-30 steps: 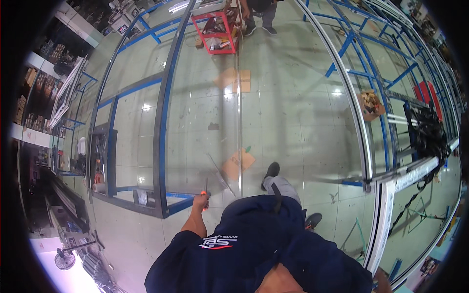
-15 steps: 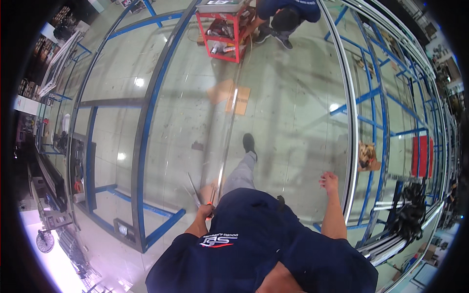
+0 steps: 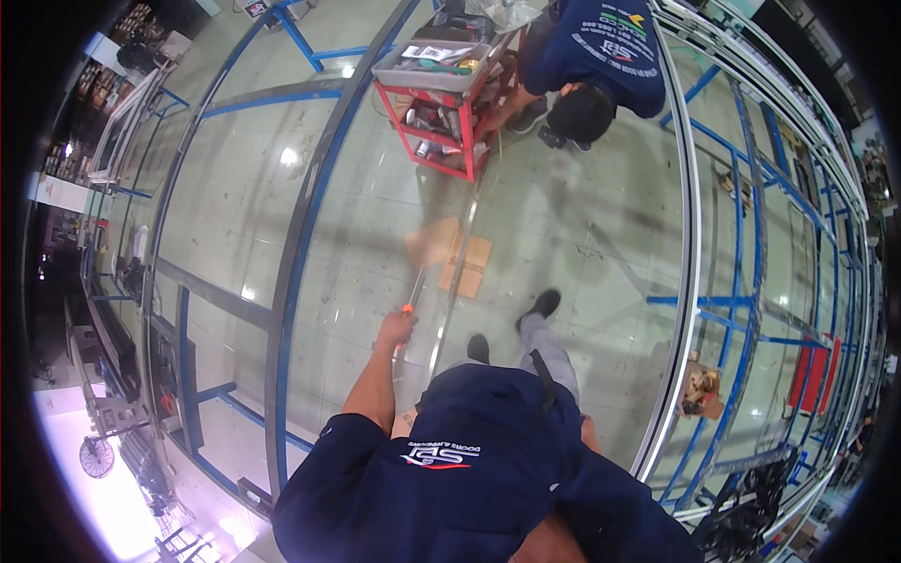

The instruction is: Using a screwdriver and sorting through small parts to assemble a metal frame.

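Observation:
My left hand (image 3: pixel 399 327) reaches forward over the floor, its fingers wrapped round an orange-handled screwdriver (image 3: pixel 419 283). The long metal shaft points away from me, toward two flat pieces of brown cardboard (image 3: pixel 466 266) on the floor. Part of the handle is hidden inside my fist. My right hand is out of sight behind my body; only a bit of the right arm (image 3: pixel 588 433) shows at my side.
Ahead stands a red tool cart (image 3: pixel 424 96) with a grey tray on top. Beside it a person (image 3: pixel 601 66) bends down, one hand at its shelves. Blue-black metal frames (image 3: pixel 298 235) flank me on the left. Long aluminium profiles (image 3: pixel 693 235) and blue racks run along the right.
My left hand has swung forward from my side with the screwdriver. My right hand has dropped out of sight. The cart and the other person appear nearer, and my feet have stepped.

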The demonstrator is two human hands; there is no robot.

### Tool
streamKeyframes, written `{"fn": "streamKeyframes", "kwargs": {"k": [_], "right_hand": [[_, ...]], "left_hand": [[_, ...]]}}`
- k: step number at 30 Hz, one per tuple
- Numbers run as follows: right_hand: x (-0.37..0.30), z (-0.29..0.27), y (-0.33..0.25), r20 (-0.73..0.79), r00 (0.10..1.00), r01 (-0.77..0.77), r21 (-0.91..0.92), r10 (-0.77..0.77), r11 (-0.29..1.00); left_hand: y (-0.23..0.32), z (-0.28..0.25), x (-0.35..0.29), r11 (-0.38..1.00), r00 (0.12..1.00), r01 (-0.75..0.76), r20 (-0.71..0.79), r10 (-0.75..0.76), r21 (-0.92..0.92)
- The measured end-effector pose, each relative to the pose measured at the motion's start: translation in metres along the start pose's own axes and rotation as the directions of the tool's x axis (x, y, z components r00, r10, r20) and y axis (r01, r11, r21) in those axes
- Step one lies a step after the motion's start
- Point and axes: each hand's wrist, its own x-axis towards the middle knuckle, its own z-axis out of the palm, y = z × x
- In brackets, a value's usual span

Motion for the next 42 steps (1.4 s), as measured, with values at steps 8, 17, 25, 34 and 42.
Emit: {"fn": "streamKeyframes", "kwargs": {"k": [8, 17, 25, 34, 42], "right_hand": [[0.228, -0.061, -0.114, 0.103, 0.982, -0.188, 0.476, 0.158, 0.859], [0.411, -0.161, -0.392, 0.075, 0.979, -0.195, 0.067, 0.19, 0.979], [0.44, -0.144, -0.45, 0.0, 0.954, -0.293, 0.217, 0.301, 0.931], [0.397, -0.095, -0.395, 0.328, 0.936, 0.327, -0.685, -0.125, 0.65], [0.367, -0.027, -0.553, -0.167, 0.929, -0.336, -0.011, 0.329, 0.942]], "left_hand": [[0.18, 0.024, 0.045, 0.991, 0.987, -0.069, -0.151, 0.051, -0.115], [0.401, 0.061, 0.038, 0.863, 0.979, -0.198, -0.143, 0.147, -0.464], [0.641, 0.042, 0.124, 0.68, 0.933, -0.224, 0.048, 0.357, -0.698], [0.822, 0.04, 0.403, 0.389, 0.958, -0.035, 0.08, 0.277, -0.921], [0.896, 0.06, 0.59, 0.3, 0.997, -0.078, -0.081, 0.003, -0.951]]}}
